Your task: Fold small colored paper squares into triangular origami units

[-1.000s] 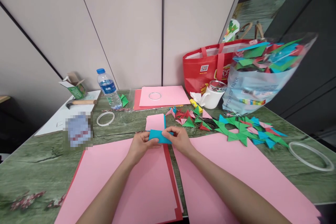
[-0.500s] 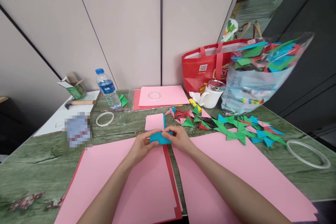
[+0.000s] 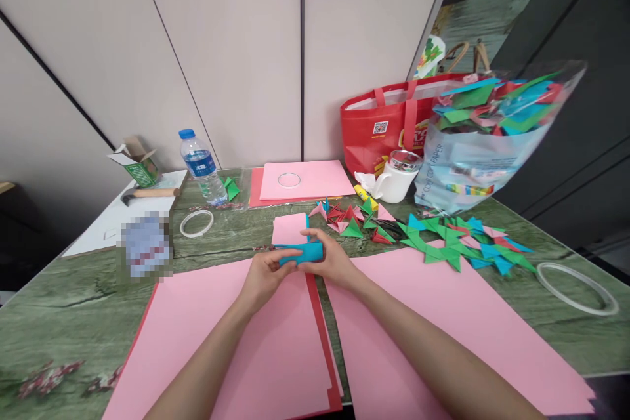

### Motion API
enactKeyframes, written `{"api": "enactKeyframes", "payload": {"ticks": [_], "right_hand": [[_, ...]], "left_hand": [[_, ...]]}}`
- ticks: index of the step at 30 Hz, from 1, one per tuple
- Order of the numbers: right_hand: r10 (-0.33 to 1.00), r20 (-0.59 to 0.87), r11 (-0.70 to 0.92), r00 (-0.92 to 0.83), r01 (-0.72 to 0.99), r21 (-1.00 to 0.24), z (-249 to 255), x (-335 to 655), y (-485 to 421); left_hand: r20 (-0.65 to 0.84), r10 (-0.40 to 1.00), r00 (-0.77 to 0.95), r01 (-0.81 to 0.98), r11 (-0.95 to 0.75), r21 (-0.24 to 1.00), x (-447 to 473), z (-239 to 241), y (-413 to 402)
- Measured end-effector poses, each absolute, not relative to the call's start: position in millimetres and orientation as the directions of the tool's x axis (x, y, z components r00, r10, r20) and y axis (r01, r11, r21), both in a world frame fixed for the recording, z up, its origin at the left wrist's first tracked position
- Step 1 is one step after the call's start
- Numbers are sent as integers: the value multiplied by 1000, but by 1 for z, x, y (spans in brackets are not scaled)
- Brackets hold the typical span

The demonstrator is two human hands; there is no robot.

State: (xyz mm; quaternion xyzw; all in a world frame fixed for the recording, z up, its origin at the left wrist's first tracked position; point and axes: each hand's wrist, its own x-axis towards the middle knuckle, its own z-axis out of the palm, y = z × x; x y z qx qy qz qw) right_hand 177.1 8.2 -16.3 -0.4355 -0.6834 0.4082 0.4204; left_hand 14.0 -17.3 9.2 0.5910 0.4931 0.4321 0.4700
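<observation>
Both my hands meet over the table's middle on a small blue paper, now curled over into a narrow band. My left hand pinches its left end with closed fingers. My right hand grips the right end, thumb on top. Just behind the blue paper lies a small pink paper slip with a blue edge. Large pink sheets lie under my forearms, the left one over a red sheet.
Folded paper triangles in green, blue, red and pink lie at right. Behind them stand a plastic bag of paper pieces, a white mug and a red tote. A water bottle, tape rings and a hammer sit at left.
The blue paper went from a flat rectangle to a narrower, folded-over band between my hands. My right thumb moved on top of it. The hands stayed in place.
</observation>
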Motion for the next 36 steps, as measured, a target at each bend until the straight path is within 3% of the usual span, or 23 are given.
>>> {"api": "enactKeyframes", "payload": {"ticks": [9,19,28,32,36], "right_hand": [[937,60,104,-344,110,-989,-20,178,10],[852,-8,-86,-524,-125,-988,-17,187,15],[778,63,-136,-625,-265,-955,-14,192,17],[805,61,-105,-591,-242,-965,-22,190,21],[920,44,-24,-389,-169,-985,-30,189,27]], "left_hand": [[-14,983,184,92,-3,996,13,5,-17],[-97,951,294,-123,138,983,4,5,-14],[-105,935,339,-227,190,955,-4,8,-11],[-114,953,282,-201,174,964,-3,7,-10],[-95,976,196,-173,129,976,-4,8,-9]]}}
